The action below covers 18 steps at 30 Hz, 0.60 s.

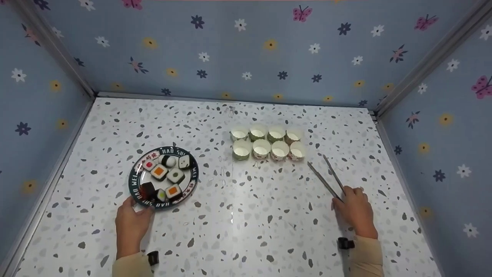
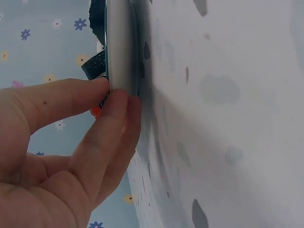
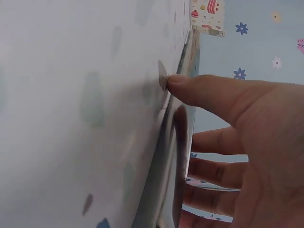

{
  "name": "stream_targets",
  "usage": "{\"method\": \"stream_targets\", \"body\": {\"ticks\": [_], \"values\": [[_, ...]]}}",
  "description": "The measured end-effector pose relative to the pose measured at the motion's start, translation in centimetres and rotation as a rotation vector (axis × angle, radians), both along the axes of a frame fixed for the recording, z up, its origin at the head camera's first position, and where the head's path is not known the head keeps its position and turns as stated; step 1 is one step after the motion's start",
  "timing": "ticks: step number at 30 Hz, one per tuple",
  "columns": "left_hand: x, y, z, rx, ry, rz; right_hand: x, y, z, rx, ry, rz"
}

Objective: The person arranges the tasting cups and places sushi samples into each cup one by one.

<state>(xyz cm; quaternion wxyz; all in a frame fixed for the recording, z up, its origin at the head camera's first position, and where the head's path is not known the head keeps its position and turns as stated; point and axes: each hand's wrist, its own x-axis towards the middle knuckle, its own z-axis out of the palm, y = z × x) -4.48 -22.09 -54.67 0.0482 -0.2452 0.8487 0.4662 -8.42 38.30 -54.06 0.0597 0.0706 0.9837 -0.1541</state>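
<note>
Beige sleeves (image 1: 132, 266) reach in over the near side of the speckled desk (image 1: 238, 238), and the left hand (image 1: 132, 225) pinches the near edge of a dark-rimmed plate (image 1: 195, 177) at the left, thumb above and fingers beneath. Sushi pieces (image 1: 158, 172) sit together on that plate. At the right, the right hand (image 1: 355, 211) grips metal tongs (image 1: 324, 182), their arms spread and tips just beside two rows of four small paper cups (image 1: 261, 151), which stand near the desk's middle, well apart from the plate.
</note>
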Motion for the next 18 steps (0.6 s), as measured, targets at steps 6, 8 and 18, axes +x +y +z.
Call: {"method": "stream_targets", "body": {"ticks": [6, 8, 18], "values": [[0.03, 0.06, 0.15, 0.003, -0.022, -0.005, -0.20, 0.05, -0.19, -0.046, -0.034, -0.035], [0.06, 0.11, 0.24, 0.002, -0.030, -0.005, -0.19, 0.07, -0.26, -0.063, -0.038, -0.041], [-0.09, 0.06, 0.38, 0.017, -0.043, -0.013, 0.00, -0.07, 0.00, -0.149, 0.084, -0.008]]}}
